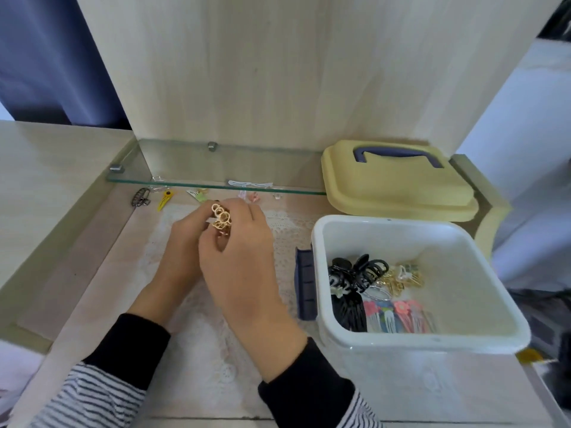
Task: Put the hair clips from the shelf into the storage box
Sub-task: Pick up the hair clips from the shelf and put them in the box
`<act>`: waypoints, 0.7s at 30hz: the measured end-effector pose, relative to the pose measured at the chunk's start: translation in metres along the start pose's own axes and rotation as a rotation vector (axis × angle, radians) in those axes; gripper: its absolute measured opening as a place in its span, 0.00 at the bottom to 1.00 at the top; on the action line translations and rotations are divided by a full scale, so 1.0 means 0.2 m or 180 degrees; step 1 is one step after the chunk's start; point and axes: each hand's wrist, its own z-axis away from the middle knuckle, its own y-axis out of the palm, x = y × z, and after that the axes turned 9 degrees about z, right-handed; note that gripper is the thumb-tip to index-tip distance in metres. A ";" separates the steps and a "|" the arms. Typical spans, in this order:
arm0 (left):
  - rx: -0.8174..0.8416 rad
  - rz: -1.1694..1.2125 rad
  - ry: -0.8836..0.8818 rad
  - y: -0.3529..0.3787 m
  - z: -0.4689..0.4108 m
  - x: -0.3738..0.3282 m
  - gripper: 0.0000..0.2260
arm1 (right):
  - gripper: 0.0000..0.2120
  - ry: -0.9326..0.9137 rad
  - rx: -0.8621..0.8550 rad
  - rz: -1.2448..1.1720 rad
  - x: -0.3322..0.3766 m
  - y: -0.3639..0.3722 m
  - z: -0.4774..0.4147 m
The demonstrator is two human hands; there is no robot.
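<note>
1. The storage box [401, 219] stood open at the right of the surface, its yellow lid [398, 186] set down behind it. I counted black claw clips [358, 270], a bunch of gold clips [401, 279] and a row of flower snap clips [398, 316] already lying on its floor, so I judged a good share of the job done.
2. Left to move, as far as I could see: a dark clip [141, 197], a yellow clip [165, 199], a green clip [200, 196], a pink clip [254, 196] and a small clear one [277, 196], strung along the back just under the front edge of the glass shelf [185, 168]. A white bow [250, 183] seemed to lie on the glass itself.
3. One gold ring-patterned clip [221, 216] was in transit, held up above the lace mat [287, 236], well left of the box and not yet over it.
4. The left hand [182, 242] reached in from the lower left, fingertips pinching the clip from its side.
5. The right hand [241, 261] lay across in front of it, back turned up, fingers curled down around the same clip. Both hands were closed on it; I could not tell which carried the weight.
6. Both forearms angled inward, the hands touching each other at the clip.
</note>
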 end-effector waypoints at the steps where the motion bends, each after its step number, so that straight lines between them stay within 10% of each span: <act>1: -0.0057 0.0014 0.0003 0.01 0.02 -0.03 0.06 | 0.11 -0.0014 -0.0029 -0.0087 0.02 -0.05 0.00; 12: -0.0248 0.0597 0.0086 0.17 0.06 -0.44 0.10 | 0.10 0.0084 0.1247 -0.0071 -0.15 -0.88 -0.24; 21: 0.1510 -0.0059 -0.0388 0.51 0.04 -0.58 0.08 | 0.08 0.0088 0.2614 0.1472 -0.56 -1.15 -0.34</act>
